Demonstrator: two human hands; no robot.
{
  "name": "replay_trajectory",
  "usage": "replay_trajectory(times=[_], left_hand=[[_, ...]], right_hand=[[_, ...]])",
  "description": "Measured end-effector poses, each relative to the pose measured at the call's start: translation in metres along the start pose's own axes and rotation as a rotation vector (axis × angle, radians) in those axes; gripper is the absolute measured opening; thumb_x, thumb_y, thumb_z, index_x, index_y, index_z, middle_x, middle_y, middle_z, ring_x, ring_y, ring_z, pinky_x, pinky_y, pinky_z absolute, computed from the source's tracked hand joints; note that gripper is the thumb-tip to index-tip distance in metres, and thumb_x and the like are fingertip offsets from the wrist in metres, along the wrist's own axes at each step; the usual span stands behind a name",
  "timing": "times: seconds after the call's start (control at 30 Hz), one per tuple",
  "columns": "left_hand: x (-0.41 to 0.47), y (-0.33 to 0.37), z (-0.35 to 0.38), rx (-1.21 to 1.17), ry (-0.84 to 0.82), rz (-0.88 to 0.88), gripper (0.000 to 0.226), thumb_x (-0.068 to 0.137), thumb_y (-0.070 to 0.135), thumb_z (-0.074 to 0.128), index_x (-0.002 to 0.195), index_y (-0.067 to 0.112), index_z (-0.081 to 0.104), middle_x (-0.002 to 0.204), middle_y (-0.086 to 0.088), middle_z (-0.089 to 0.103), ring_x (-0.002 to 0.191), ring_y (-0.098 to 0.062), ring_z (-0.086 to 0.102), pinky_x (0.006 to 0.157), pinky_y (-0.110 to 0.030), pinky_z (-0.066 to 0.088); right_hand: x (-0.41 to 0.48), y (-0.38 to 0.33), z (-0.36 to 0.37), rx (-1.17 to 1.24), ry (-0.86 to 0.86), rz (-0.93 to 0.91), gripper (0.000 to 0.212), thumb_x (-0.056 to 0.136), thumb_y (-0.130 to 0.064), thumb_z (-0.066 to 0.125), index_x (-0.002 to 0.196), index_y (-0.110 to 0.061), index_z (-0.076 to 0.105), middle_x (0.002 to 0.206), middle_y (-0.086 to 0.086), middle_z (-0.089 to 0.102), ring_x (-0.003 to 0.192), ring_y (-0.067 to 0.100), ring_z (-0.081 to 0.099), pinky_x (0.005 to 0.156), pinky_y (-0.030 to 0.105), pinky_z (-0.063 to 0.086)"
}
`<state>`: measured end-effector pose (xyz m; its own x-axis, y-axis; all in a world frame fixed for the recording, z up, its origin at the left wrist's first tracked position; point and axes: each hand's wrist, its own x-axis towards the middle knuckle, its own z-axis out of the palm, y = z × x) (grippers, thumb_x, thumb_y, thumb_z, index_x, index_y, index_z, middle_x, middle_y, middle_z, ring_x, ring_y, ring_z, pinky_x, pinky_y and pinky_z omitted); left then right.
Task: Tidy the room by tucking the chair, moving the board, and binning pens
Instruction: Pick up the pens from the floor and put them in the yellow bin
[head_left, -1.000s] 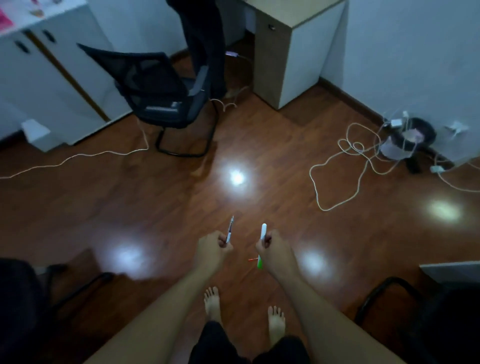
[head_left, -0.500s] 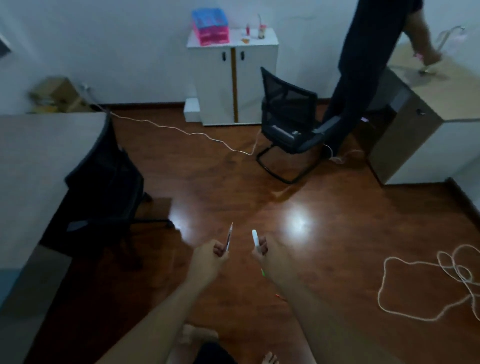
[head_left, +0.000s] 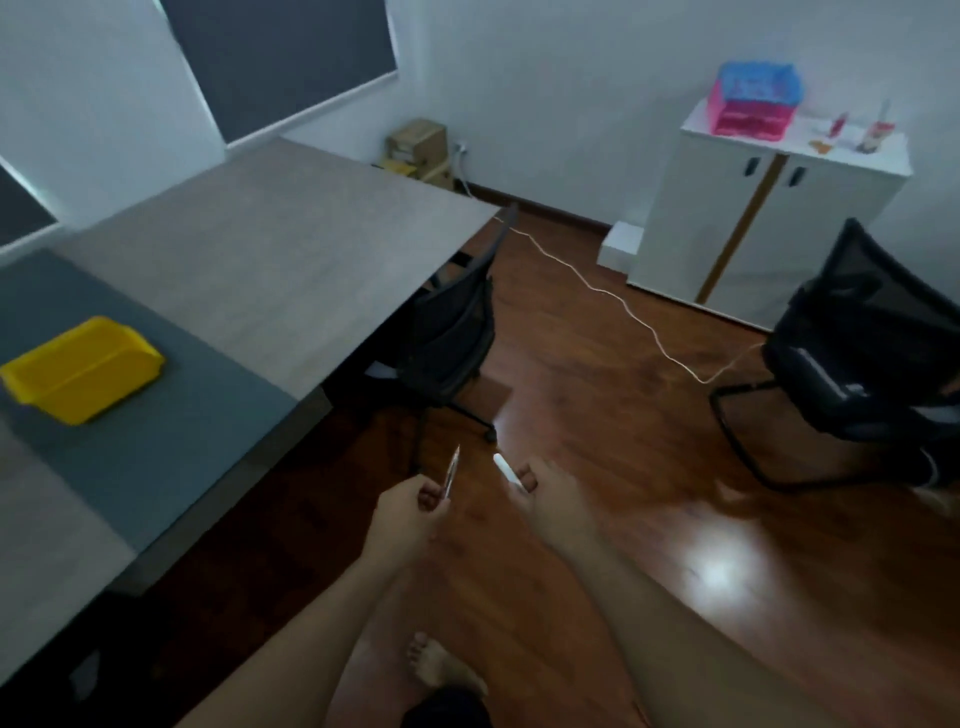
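My left hand (head_left: 408, 506) grips a thin clear pen (head_left: 453, 470) that points up and away. My right hand (head_left: 553, 496) grips a white marker (head_left: 508, 470), also pointing up. Both hands hover over the wood floor, right of a long grey table (head_left: 270, 249). A yellow bin (head_left: 80, 369) sits on a dark grey mat (head_left: 156, 441) on the table's near left part. A black mesh chair (head_left: 452, 327) is tucked under the table's right edge. A second black chair (head_left: 862, 353) stands free on the floor at the right.
A white cabinet (head_left: 769, 228) with pink and blue trays (head_left: 753, 104) stands against the far wall. A white cable (head_left: 613, 296) runs across the floor between table and cabinet. Cardboard boxes (head_left: 418, 150) sit in the far corner. My bare foot (head_left: 436, 665) shows below.
My view has swung left: the table and yellow bin have come into sight and the standing person has left the frame. Both hands still hold their pens the same way.
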<state>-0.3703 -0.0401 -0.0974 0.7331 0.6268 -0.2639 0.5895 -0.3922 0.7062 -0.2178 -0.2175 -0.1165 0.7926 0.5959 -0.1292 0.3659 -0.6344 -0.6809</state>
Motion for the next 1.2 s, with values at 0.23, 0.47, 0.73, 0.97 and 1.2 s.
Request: replay_trajectory(times=[0.23,0.47,0.73,0.97,1.2], left_hand=[[0.062,-0.063,-0.095,-0.075,0.164,-0.169,0.004,0.096,0.030,0.074,0.098,0.030,0.070,0.090,0.007,0.073,0.074,-0.011,0.073,0.064,-0.025,0.063],[0.103,-0.120,-0.179,-0.090,0.299,-0.209,0.003,0.096,0.034,0.074,0.095,0.032,0.072,0.086,0.007,0.071,0.075,-0.011,0.068,0.063,-0.028,0.058],[0.112,-0.186,-0.238,-0.152,0.436,-0.362,0.005,0.094,0.024,0.074,0.098,0.025,0.077,0.087,0.009,0.074,0.077,-0.006,0.067,0.069,-0.032,0.054],[0.135,-0.233,-0.279,-0.190,0.550,-0.496,0.007,0.094,0.022,0.071,0.099,0.022,0.076,0.094,0.004,0.072,0.075,-0.016,0.066,0.062,-0.027,0.049],[0.188,-0.267,-0.329,-0.278,0.619,-0.555,0.014,0.095,0.018,0.072,0.106,0.024,0.076,0.100,0.005,0.072,0.064,-0.006,0.058,0.056,-0.019,0.040]], right_hand=[[0.104,-0.100,0.064,-0.032,-0.183,-0.197,0.009,0.091,-0.040,0.067,0.095,-0.037,0.059,0.091,-0.011,0.056,0.080,0.010,0.058,0.069,0.039,0.053],[0.172,-0.185,0.121,-0.035,-0.263,-0.308,0.011,0.096,-0.034,0.069,0.093,-0.037,0.059,0.089,-0.009,0.062,0.075,0.007,0.060,0.060,0.031,0.047],[0.223,-0.249,0.190,-0.048,-0.411,-0.377,0.005,0.101,-0.033,0.066,0.101,-0.033,0.061,0.086,-0.011,0.067,0.073,0.009,0.065,0.059,0.033,0.053],[0.288,-0.306,0.258,-0.038,-0.486,-0.449,0.008,0.101,-0.040,0.065,0.100,-0.032,0.064,0.079,-0.008,0.066,0.074,0.016,0.065,0.066,0.040,0.053],[0.373,-0.376,0.312,-0.034,-0.608,-0.477,0.015,0.102,-0.032,0.064,0.114,-0.024,0.070,0.100,0.000,0.074,0.090,0.022,0.068,0.075,0.035,0.050]])
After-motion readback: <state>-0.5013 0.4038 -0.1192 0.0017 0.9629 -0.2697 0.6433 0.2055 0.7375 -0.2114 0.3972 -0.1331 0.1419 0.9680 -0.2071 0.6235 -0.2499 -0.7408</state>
